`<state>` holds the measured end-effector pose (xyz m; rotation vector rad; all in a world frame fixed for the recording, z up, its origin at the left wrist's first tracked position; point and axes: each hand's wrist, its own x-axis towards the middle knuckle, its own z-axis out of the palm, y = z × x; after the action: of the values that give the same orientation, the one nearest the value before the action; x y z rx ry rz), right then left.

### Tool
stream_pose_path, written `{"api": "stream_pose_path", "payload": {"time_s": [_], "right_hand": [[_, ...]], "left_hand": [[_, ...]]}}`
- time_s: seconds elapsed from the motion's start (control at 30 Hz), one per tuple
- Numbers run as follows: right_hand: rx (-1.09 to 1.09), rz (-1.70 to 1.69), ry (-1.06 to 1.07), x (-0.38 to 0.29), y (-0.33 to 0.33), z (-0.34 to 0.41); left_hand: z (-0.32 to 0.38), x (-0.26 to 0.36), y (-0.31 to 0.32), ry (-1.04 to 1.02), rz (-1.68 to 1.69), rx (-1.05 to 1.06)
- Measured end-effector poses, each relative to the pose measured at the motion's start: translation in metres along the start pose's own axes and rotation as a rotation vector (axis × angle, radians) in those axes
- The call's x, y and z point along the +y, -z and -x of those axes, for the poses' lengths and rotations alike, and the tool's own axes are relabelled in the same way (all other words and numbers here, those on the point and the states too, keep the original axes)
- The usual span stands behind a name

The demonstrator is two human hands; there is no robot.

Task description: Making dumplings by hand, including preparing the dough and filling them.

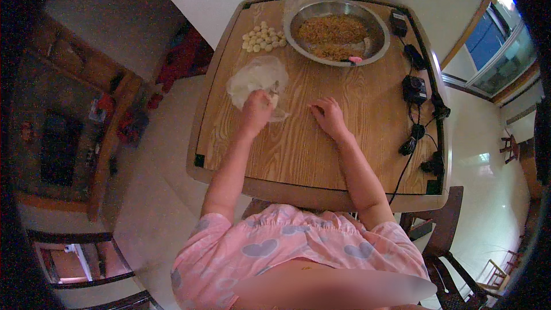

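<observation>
My left hand (257, 107) is at the near side of a translucent plastic bag (258, 73), with its fingers curled over the bag's edge; whether it grips the plastic or something in it cannot be told. The bag has pale contents. My right hand (329, 114) hovers or rests over the bare wood to the right, fingers bent and apart, holding nothing. Beyond the bag lies a cluster of small pale balls (263, 38). A wide metal basin (383, 47) at the far side holds a brown crumbly mixture (333, 30) and a utensil with a pink end (355, 59).
Black power adapters (414, 89) and bundled cables (412, 140) run along the right side of the wooden table (297, 150). Another clear plastic bag (297, 2) is by the basin's far left rim. A dark wooden chair (445, 224) stands at the near right corner.
</observation>
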<state>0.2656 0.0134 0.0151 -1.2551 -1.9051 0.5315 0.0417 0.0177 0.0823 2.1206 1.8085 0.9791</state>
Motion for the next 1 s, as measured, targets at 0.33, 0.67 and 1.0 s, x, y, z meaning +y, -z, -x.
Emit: {"api": "stream_pose_path", "payload": {"time_s": [0.33, 0.67, 1.0], "right_hand": [[0.125, -0.022, 0.016, -0.003, -0.001, 0.002], [0.008, -0.748, -0.316, -0.016, 0.0, -0.001], [0.155, -0.745, -0.398, 0.003, 0.012, -0.004]], "left_hand": [[0.024, 0.039, -0.008, -0.348, -0.075, 0.114], [0.022, 0.035, -0.061, 0.126, 0.759, -0.165], [0.009, 0.06, -0.091, 0.148, 0.888, -0.229]]}}
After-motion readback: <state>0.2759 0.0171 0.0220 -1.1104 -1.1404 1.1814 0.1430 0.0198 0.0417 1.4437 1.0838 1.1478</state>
